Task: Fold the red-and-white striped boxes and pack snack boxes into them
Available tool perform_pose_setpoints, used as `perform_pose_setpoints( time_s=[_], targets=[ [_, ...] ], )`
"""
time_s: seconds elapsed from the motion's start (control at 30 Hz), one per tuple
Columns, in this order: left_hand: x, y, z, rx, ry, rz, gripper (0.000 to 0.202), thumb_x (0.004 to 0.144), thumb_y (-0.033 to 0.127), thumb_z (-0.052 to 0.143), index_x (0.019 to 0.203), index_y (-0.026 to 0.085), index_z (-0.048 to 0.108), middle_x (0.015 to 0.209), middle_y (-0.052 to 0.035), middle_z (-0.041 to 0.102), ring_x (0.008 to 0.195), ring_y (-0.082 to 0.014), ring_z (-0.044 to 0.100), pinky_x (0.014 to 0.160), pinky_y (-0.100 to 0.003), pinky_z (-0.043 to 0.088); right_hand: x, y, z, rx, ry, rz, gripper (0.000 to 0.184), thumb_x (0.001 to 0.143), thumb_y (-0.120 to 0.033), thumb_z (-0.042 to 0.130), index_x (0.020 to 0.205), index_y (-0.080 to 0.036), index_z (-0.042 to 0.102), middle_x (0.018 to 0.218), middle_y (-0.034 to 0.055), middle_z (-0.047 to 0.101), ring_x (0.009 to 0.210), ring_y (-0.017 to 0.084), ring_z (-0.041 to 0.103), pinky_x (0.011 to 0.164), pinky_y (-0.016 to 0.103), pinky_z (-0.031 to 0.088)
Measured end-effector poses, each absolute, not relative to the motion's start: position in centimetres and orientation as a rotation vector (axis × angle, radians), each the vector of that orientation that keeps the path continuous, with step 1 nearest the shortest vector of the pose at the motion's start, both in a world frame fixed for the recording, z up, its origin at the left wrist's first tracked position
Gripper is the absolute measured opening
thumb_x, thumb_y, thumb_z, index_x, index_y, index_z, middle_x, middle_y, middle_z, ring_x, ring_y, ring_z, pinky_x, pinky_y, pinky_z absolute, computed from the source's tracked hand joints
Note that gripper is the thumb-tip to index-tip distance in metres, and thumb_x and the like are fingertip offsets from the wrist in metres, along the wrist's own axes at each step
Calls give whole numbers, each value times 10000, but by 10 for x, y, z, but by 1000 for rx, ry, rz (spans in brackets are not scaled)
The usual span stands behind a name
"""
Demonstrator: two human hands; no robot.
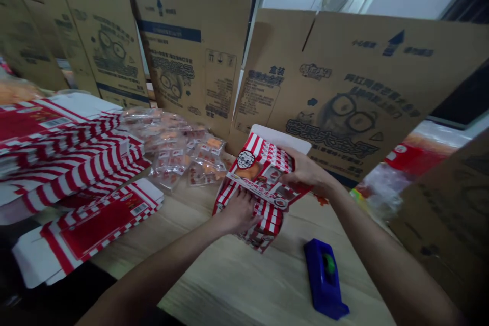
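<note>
A red-and-white striped cardboard snack box [260, 183], partly folded, stands tilted on the wooden table top [229, 285] in front of me. Its printed face shows a cartoon head and food pictures. My left hand [239, 211] grips its lower front, fingers spread over the striped panel. My right hand [305, 173] holds its upper right side, fingers wrapped around the edge. A white flap [280, 138] sticks up at the back. Its inside and lower far side are hidden.
Stacks of flat striped cartons [64, 153] fill the left, with one more flat carton [99, 229] in front. A heap of wrapped orange snacks [179, 150] lies behind. A blue tape dispenser [324, 277] sits at the front right. Printed cardboard sheets [344, 86] stand along the back.
</note>
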State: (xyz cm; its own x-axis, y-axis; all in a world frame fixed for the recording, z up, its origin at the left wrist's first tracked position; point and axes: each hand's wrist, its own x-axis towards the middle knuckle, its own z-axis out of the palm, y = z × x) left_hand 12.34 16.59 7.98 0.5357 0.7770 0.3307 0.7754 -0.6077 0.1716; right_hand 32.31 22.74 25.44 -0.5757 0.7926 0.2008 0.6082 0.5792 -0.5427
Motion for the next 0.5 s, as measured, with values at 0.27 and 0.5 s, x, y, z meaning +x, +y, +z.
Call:
perform_pose_setpoints(
  time_s=[0.27, 0.5],
  targets=[
    [121, 151, 77, 2698, 1412, 627, 694, 907, 585, 386, 1301, 26, 503, 1376, -250, 504, 1328, -382, 399, 1104, -520, 273, 311, 283, 242, -1332, -2446, 977, 793, 534, -231, 707, 1303, -137, 534, 1157, 68, 665, 1024, 293, 618, 889, 392, 507],
    [119, 146, 77, 2639, 1381, 635, 716, 905, 567, 415, 1318, -15, 480, 1399, -288, 467, 1355, -389, 366, 1111, -528, 261, 310, 293, 224, -1364, -2412, 1081, 788, 549, -282, 728, 1299, -138, 534, 1191, 71, 652, 1080, 298, 602, 941, 407, 486]
  ],
)
